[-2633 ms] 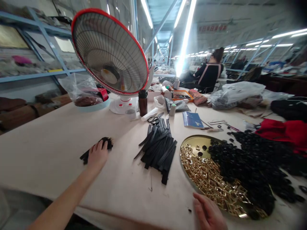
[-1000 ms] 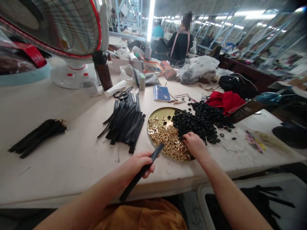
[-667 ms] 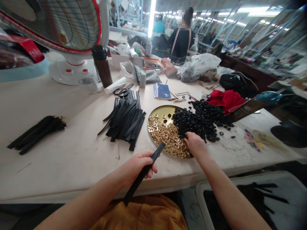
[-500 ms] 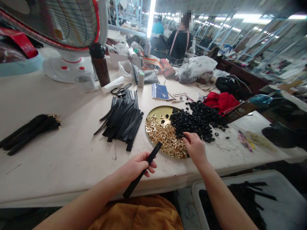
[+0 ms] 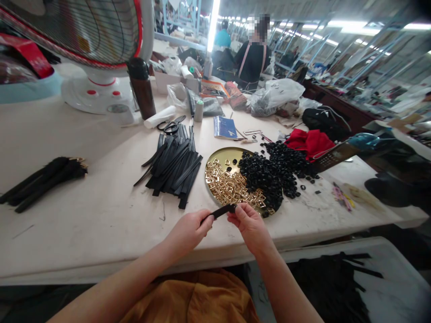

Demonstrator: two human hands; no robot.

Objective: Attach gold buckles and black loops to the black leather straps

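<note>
My left hand (image 5: 192, 229) grips a flat black strap (image 5: 219, 211) near its middle, its far end pointing right. At that end, my right hand (image 5: 252, 223) pinches a small black piece (image 5: 232, 208) like those in the black heap; its exact shape is mostly covered by the fingers. Just behind the hands lies a round gold tray (image 5: 215, 155). Gold square buckles (image 5: 232, 186) cover its left and front part. A heap of small black ring-like pieces (image 5: 269, 172) fills its right side and spills onto the table. Left of the tray is a pile of black straps (image 5: 173, 168).
A bundle of black straps with gold ends (image 5: 47, 181) lies far left. Behind stand a fan (image 5: 97, 89), a brown bottle (image 5: 142, 89), scissors (image 5: 171, 126) and a blue booklet (image 5: 225, 127). Red cloth (image 5: 311, 142) lies right. A white bin (image 5: 390, 251) sits below the table edge.
My right hand has left the black heap and come left and toward me, bringing a small black piece to the strap's end. My left hand has turned the strap flatter and toward the right.
</note>
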